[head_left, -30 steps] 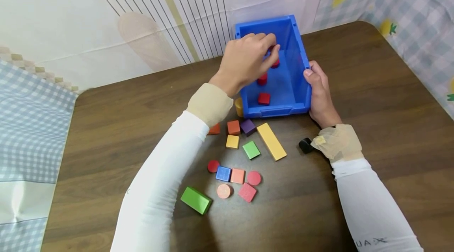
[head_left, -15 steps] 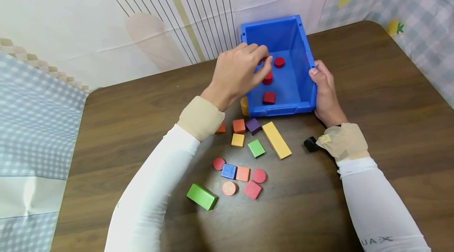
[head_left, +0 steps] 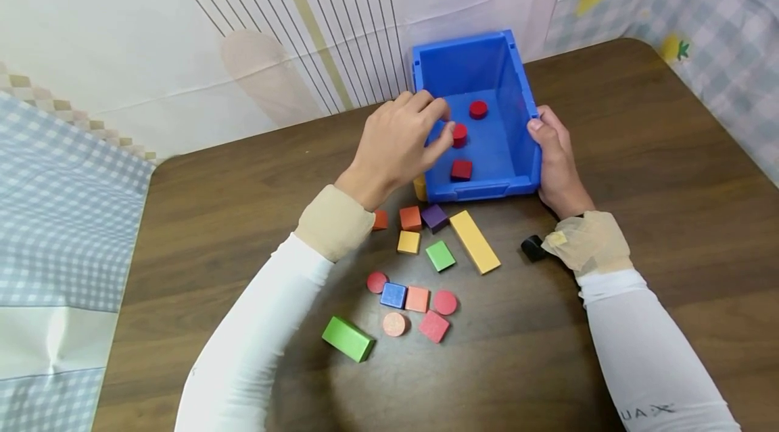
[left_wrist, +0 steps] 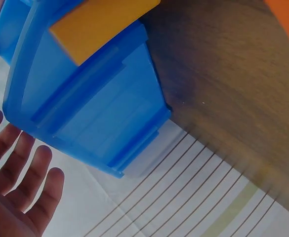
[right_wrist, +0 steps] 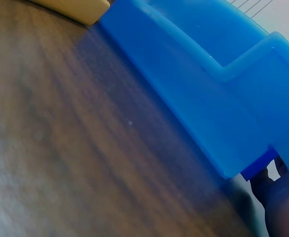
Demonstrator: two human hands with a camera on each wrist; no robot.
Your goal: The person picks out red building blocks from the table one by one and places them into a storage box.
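A blue plastic bin [head_left: 496, 155] stands near the back of the table, holding two red round blocks, one of them a flat disc [head_left: 478, 109], and a red square block [head_left: 461, 170]. My right hand [head_left: 556, 165] grips the bin's right wall, thumb over the rim. Over the bin's left rim hovers my left hand [head_left: 395, 145], fingers loosely bent and apart, nothing seen between them. In the left wrist view the same fingers [left_wrist: 23, 170] spread beside the bin's edge. A yellow block [head_left: 420, 188] stands against the bin's left front corner, partly hidden by the left hand.
Several loose blocks lie in front of the bin, among them a long yellow block [head_left: 475, 241], a purple cube [head_left: 435, 218], a blue cube [head_left: 393, 295] and a green block [head_left: 348, 339]. A black object [head_left: 533, 248] sits by the right wrist. Patterned cloth [head_left: 304, 19] hangs behind the table.
My left hand has drawn back leftward and toward me, from above the bin's inside to its left rim, and its fingers have parted. The right hand keeps its grip on the bin.
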